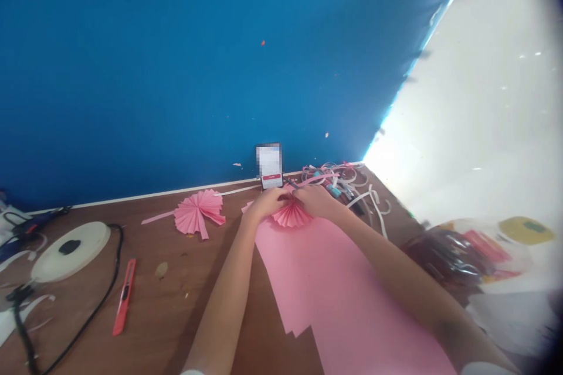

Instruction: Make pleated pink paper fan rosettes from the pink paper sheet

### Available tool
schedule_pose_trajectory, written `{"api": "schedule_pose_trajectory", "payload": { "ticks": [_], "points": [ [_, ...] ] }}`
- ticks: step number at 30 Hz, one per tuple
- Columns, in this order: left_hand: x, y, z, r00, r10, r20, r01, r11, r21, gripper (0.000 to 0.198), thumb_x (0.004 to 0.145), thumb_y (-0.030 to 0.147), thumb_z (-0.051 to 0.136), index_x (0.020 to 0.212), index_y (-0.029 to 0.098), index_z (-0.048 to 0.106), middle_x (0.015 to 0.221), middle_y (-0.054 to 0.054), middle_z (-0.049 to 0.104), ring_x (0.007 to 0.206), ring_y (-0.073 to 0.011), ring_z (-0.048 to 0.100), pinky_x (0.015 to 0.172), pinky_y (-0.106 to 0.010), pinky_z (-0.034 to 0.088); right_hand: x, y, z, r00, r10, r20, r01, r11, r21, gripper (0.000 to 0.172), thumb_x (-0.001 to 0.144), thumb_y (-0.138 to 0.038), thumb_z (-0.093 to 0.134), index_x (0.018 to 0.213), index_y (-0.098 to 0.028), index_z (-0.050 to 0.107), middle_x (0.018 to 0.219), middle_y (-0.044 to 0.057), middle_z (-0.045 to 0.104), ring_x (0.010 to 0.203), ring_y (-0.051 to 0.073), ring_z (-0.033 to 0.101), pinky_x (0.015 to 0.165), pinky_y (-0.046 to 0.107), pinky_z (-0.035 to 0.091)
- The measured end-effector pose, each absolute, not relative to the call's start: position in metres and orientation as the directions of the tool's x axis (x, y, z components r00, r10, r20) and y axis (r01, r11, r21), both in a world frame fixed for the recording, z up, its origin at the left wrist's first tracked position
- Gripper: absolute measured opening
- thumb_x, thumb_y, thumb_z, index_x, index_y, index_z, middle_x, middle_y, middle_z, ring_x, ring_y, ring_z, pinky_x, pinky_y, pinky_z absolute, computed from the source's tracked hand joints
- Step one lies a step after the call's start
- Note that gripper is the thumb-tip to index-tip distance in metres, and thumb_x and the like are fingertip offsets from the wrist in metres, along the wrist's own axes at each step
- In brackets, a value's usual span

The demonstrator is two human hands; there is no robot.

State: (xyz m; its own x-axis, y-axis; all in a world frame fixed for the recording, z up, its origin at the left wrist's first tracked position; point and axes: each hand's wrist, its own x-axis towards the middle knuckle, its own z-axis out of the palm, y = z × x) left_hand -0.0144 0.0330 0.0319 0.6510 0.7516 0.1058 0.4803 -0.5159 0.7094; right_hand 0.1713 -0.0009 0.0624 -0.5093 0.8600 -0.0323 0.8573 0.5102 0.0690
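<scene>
A pleated pink paper fan (292, 215) is pinched between my two hands over the far part of a large pink paper sheet (325, 287). My left hand (271, 202) closes on the fan's upper left edge. From the right, my right hand (317, 200) grips it near the top, where the folds meet. The fingertips partly hide that gathered point. To the left, a second pleated pink paper fan (197, 214) lies spread on the brown table, with pink strips reaching out from it.
A phone (269, 165) leans against the blue wall. Right of it lies a tangle of paper strips (347, 179) and pens. At left are a red box cutter (125, 297), a round white device (70, 251) and a black cable (105, 293). Plastic-wrapped items (461, 255) sit at the right edge.
</scene>
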Motion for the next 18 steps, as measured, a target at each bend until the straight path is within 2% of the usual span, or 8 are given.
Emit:
{"api": "schedule_pose_trajectory", "payload": {
  "ticks": [3, 10, 18],
  "points": [
    [-0.0158, 0.0338, 0.0309, 0.645, 0.756, 0.113, 0.476, -0.513, 0.715, 0.018, 0.079, 0.025, 0.053, 0.085, 0.019, 0.069, 0.086, -0.007, 0.069, 0.076, -0.0202, 0.061, 0.07, -0.027, 0.044, 0.171, -0.0016, 0.0622, -0.525, 0.851, -0.027, 0.848, 0.526, 0.063, 0.029, 0.09, -0.017, 0.035, 0.101, -0.014, 0.062, 0.097, 0.014, 0.067, 0.088, 0.023, 0.063, 0.066, 0.029, 0.041],
    [-0.0209, 0.0365, 0.0257, 0.658, 0.747, 0.098, 0.486, -0.52, 0.703, 0.017, 0.075, 0.02, 0.052, 0.081, 0.018, 0.069, 0.085, -0.006, 0.069, 0.074, -0.018, 0.06, 0.069, -0.026, 0.044, 0.1738, -0.0026, 0.0609, -0.572, 0.819, -0.045, 0.819, 0.573, 0.025, 0.026, 0.092, -0.023, 0.039, 0.091, -0.016, 0.063, 0.096, 0.011, 0.068, 0.089, 0.022, 0.063, 0.065, 0.027, 0.04],
    [-0.0192, 0.0348, 0.0265, 0.643, 0.754, 0.133, 0.481, -0.534, 0.696, 0.019, 0.072, 0.014, 0.05, 0.079, 0.018, 0.068, 0.086, -0.005, 0.068, 0.077, -0.0178, 0.059, 0.071, -0.025, 0.044, 0.1725, -0.0032, 0.0602, -0.605, 0.794, -0.057, 0.791, 0.608, 0.065, 0.025, 0.09, -0.015, 0.038, 0.093, -0.014, 0.063, 0.096, 0.013, 0.067, 0.089, 0.023, 0.064, 0.066, 0.028, 0.041]
  ]
}}
